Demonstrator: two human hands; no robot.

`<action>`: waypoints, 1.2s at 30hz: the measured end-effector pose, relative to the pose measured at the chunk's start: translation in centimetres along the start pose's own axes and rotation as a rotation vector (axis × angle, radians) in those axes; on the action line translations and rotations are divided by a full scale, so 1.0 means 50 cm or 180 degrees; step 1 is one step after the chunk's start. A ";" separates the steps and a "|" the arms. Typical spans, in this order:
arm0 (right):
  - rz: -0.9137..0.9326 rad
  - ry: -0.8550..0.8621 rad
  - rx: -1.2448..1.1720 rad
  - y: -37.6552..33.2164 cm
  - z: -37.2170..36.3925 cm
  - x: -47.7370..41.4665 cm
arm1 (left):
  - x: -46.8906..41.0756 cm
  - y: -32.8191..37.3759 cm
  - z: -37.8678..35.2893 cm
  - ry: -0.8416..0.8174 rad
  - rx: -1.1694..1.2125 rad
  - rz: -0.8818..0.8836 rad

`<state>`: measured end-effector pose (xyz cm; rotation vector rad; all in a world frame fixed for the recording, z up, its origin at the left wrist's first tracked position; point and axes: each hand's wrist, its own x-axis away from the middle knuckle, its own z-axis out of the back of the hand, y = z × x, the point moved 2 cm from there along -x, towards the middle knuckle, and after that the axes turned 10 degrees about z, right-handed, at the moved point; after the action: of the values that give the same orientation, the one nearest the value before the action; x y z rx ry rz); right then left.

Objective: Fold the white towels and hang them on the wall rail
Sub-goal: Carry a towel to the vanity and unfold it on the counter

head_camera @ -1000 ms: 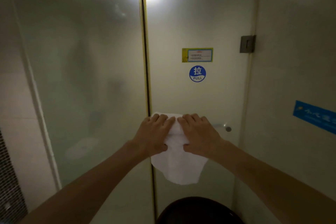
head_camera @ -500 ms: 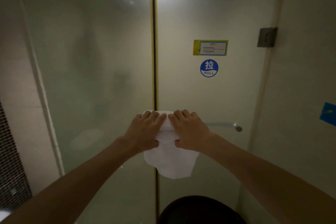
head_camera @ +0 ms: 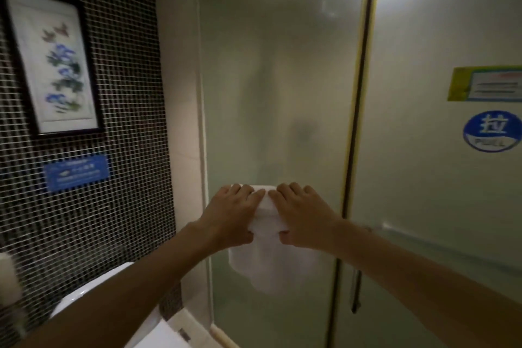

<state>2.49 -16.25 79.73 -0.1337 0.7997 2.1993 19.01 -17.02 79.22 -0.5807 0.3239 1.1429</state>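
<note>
A small white towel [head_camera: 272,265] hangs in front of the frosted glass panel [head_camera: 271,110], its lower part drooping free. My left hand [head_camera: 231,217] grips its upper left side and my right hand [head_camera: 303,219] grips its upper right side, fingers over the top edge and thumbs underneath. The two hands nearly touch. A horizontal rail [head_camera: 452,240] runs along the glass door to the right of my right wrist; its left end sits behind my forearm. Whether the towel lies over any rail I cannot tell.
A black mosaic wall [head_camera: 127,121] on the left carries a framed flower picture [head_camera: 53,62] and a blue sign [head_camera: 76,172]. A white toilet tank [head_camera: 93,294] stands at lower left. The glass door [head_camera: 440,178] shows a round blue PULL sticker [head_camera: 493,131] and a yellow notice [head_camera: 485,83].
The view has swung left, bringing in the mosaic wall, picture and toilet. Both hands with the towel have moved left, from the door's edge to the fixed glass panel.
</note>
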 end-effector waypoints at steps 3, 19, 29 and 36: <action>0.0345 0.0227 -0.0222 -0.018 -0.014 -0.057 | 0.026 -0.046 0.006 -0.0109 -0.0221 0.0314; 0.1998 0.0848 -0.1043 -0.303 0.078 -0.190 | 0.360 -0.191 0.141 -0.0550 -0.0806 0.1570; 0.2737 0.1027 -0.1108 -0.502 0.228 -0.190 | 0.583 -0.217 0.290 -0.1069 -0.0968 0.2450; 0.3276 0.1146 -0.1012 -0.594 0.308 -0.177 | 0.686 -0.194 0.367 -0.1068 -0.0754 0.3162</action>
<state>31.90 1.96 80.04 -0.3387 0.7926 3.3447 40.46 16.84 78.72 -0.4126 0.1774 2.2287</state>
